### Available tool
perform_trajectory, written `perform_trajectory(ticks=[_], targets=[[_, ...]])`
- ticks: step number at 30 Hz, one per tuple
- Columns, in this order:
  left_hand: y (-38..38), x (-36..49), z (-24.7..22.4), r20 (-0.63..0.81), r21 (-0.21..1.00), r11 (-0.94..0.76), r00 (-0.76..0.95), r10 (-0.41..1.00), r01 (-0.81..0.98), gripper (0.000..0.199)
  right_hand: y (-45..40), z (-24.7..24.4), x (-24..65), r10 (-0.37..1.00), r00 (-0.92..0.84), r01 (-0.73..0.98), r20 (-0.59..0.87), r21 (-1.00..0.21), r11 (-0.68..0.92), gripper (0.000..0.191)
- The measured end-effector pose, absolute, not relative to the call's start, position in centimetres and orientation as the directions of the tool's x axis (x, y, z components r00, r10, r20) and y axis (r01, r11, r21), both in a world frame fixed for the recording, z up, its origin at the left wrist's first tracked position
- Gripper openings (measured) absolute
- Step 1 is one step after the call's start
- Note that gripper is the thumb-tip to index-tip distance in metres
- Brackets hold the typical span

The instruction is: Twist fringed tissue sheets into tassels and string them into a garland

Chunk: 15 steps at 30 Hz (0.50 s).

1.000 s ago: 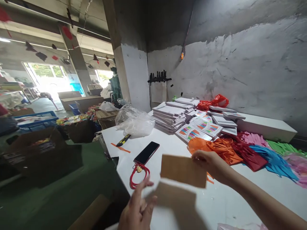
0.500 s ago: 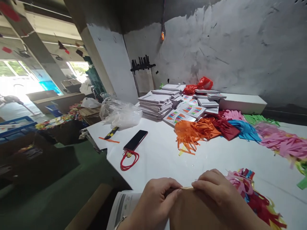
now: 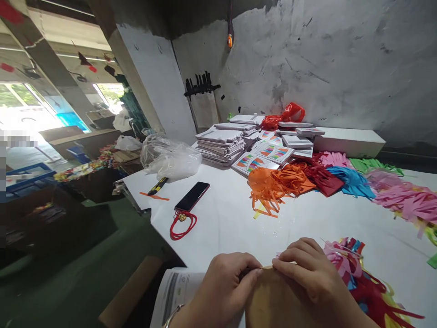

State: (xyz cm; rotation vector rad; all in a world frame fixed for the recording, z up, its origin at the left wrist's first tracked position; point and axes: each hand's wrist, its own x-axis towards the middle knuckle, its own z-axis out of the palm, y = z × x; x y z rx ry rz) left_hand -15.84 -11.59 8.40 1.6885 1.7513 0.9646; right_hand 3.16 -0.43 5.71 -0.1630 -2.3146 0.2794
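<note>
A piece of brown cardboard (image 3: pixel 273 300) rises at the bottom of the head view, its top edge toward the table and its lower part out of frame. My left hand (image 3: pixel 234 278) pinches the left end of that edge between thumb and fingers. Over the right end, my right hand (image 3: pixel 307 271) has its fingers closed on the same edge, with its thumb hidden. The two hands are almost touching. Just right of my right hand lies a pile of multicoloured fringed streamers (image 3: pixel 362 269). A printed white sheet (image 3: pixel 177 289) sits beneath my left forearm.
On the white table (image 3: pixel 225 218) lie a phone (image 3: pixel 192 197) with a red cord (image 3: pixel 184 226), a yellow-black utility knife (image 3: pixel 158 186) and a clear plastic bag (image 3: pixel 170 157). Behind are stacked printed cards (image 3: pixel 220 143), orange streamers (image 3: pixel 269 182) and a white box (image 3: pixel 350 141).
The view has shifted slightly. Both hands keep hold of the cardboard's top edge, which now bows a little more, and the hands are slightly closer together.
</note>
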Motion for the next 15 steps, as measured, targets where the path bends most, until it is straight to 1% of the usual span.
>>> perform_trajectory(ticks=[2,4,6,9,11,13,15], targets=[[-11.41,-15.84,8.38,0.099,0.784,-0.02,-0.093,0.991,0.621,0.019,-0.49,5.84,3.12,0.17,-0.682,0.026,0.712,-0.208,0.978,0.014],[-11.31,-15.82,8.33,0.094,0.784,-0.01,-0.102,0.99,0.621,0.018,-0.58,5.84,3.07,0.161,-0.678,0.024,0.717,-0.198,0.98,0.017],[-11.3,-15.78,8.26,0.095,0.779,-0.009,-0.104,0.99,0.627,0.019,-0.65,5.71,2.95,0.185,-0.67,0.025,0.719,-0.227,0.973,0.017],[-11.36,-15.74,8.12,0.101,0.766,-0.015,-0.098,0.99,0.642,0.019,-0.69,5.42,2.7,0.257,-0.658,0.033,0.708,-0.314,0.949,0.015],[-11.34,-15.77,8.0,0.1,0.757,-0.011,-0.099,0.99,0.653,0.018,-0.7,5.33,2.64,0.294,-0.641,0.05,0.709,-0.345,0.937,0.014],[-11.24,-15.82,7.86,0.094,0.752,0.0,-0.107,0.99,0.66,0.019,-0.74,5.3,2.72,0.312,-0.617,0.084,0.723,-0.334,0.939,0.015],[-11.1,-15.83,7.76,0.088,0.745,0.011,-0.116,0.989,0.667,0.019,-0.81,5.21,2.88,0.302,-0.608,0.113,0.734,-0.297,0.948,0.017]])
